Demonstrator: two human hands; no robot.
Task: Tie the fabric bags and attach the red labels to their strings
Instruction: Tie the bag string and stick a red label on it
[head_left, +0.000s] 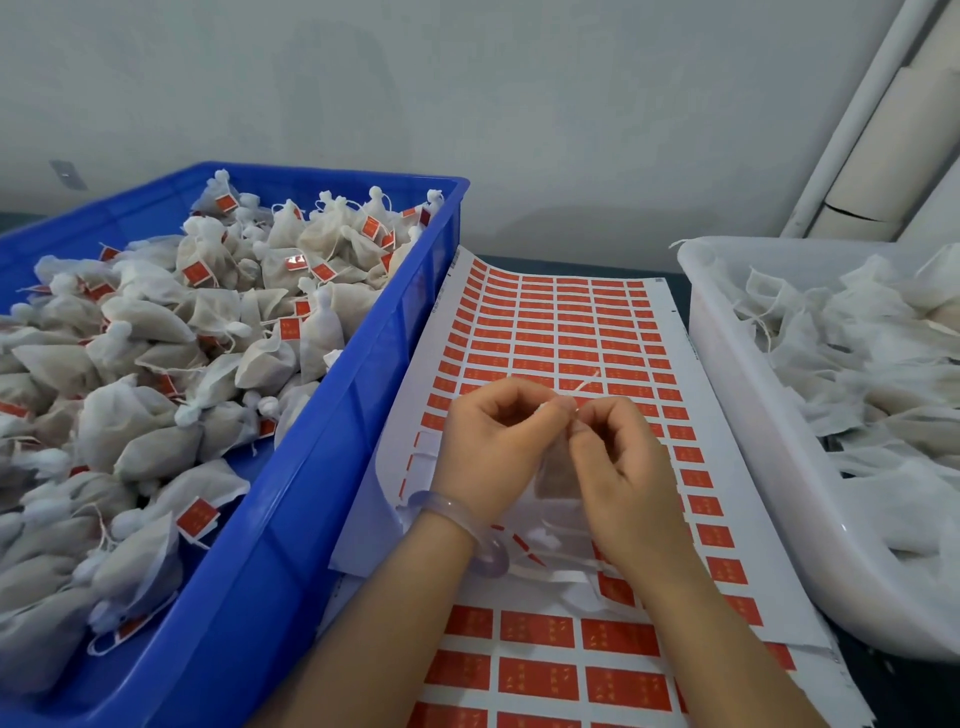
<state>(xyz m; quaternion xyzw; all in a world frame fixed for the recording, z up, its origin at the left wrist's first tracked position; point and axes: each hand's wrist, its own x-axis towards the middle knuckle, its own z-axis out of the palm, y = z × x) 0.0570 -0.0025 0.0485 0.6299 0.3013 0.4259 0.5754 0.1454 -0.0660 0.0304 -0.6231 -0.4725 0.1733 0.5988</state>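
Hands: left hand (498, 441) and right hand (623, 467), fingers (540, 410) curled, pinch the string (584, 383) of one fabric bag (558, 475) hanging between them, likely mid-knot. Label sheet (571, 332) beneath, handy for peeling. Blue crate (332, 441) left: finished bags (156, 322). White tub (753, 415) right: untied stock (852, 364).

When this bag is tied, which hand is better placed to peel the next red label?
Probably the right hand: unpeeled red labels lie just beside it, while the sheet by the left hand is already stripped. Both pinch the string.
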